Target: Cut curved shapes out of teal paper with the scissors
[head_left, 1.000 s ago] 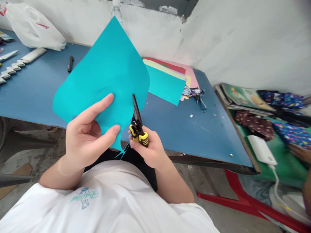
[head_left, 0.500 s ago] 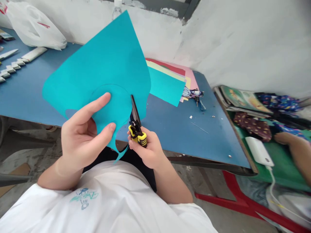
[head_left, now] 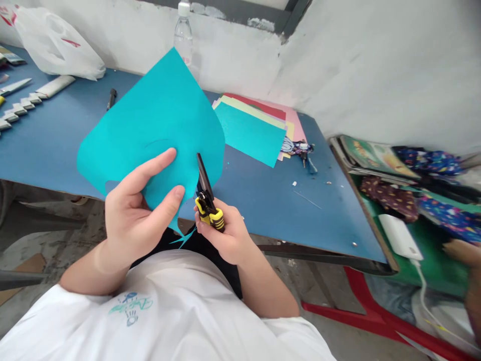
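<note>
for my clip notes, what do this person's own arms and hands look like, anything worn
Both the left hand and right hand are bare, with no glove, ring or watch visible. The white fabric T-shirt has short sleeves that leave the forearms uncovered. A faint line crosses the left wrist; I cannot tell whether it is a band.
</note>
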Tool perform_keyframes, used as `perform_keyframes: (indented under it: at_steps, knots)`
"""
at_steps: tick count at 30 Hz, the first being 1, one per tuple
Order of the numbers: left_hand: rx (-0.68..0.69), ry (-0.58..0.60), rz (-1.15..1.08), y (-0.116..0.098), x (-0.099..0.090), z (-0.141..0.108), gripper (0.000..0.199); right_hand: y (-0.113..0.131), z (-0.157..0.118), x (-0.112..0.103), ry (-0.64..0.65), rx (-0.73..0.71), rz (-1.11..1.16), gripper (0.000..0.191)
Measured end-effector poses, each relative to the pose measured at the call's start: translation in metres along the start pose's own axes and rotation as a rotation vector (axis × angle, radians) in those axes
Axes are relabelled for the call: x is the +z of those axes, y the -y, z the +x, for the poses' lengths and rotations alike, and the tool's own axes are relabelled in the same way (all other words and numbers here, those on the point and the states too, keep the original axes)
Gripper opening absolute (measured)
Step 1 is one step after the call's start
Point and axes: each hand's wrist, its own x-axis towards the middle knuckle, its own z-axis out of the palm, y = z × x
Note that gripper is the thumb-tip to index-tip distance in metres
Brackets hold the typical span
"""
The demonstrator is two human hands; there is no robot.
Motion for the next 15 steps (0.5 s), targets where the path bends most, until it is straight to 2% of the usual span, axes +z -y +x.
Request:
perform_keyframes:
  at_steps: [4, 8, 15]
  knots:
    - [0.03, 0.05, 0.009, -0.0003, -0.0025, 0.0017, 0.064, -0.0032, -0.0019, -0.0021, 0.042, -0.002, 0.053, 0.017]
    - [0.141, 0.131, 0.042, 0.0045, -0.0069, 0.0046, 0.07, -0.0058, -0.0019, -0.0032, 0.071, -0.01, 0.118, 0.021]
    - [0.218, 0.193, 0.086, 0.0028, -0.0093, 0.0065, 0.07, -0.008, -0.0008, -0.0028, 0.138, -0.02, 0.209, 0.034]
